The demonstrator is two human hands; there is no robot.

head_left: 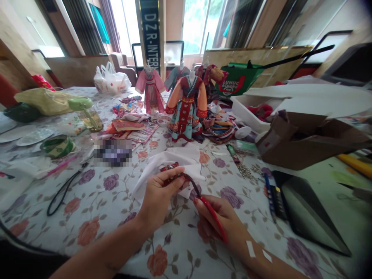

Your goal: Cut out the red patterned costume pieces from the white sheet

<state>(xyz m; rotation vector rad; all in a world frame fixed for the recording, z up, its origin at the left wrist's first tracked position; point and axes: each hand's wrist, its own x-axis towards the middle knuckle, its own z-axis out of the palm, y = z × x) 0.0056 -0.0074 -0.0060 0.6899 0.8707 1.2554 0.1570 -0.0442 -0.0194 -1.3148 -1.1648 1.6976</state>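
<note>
My left hand (158, 197) pinches a small red patterned fabric piece (171, 172) that lies on a white cloth (174, 161) on the floral tablecloth (101, 201). My right hand (219, 217) grips a red-handled tool (210, 211) whose dark curved tip reaches up to the fabric piece beside my left fingers. Both hands are closed and nearly touch each other. Behind them stands a doll dress in orange, red and teal (187, 106).
A pink doll dress (151, 89) and a blue one (176, 77) stand further back among fabric scraps. A brown cardboard box (305, 143), a white tray (247, 110) and a dark tablet (310, 211) lie right. A black cable (62, 192) and green tape roll (58, 145) lie left.
</note>
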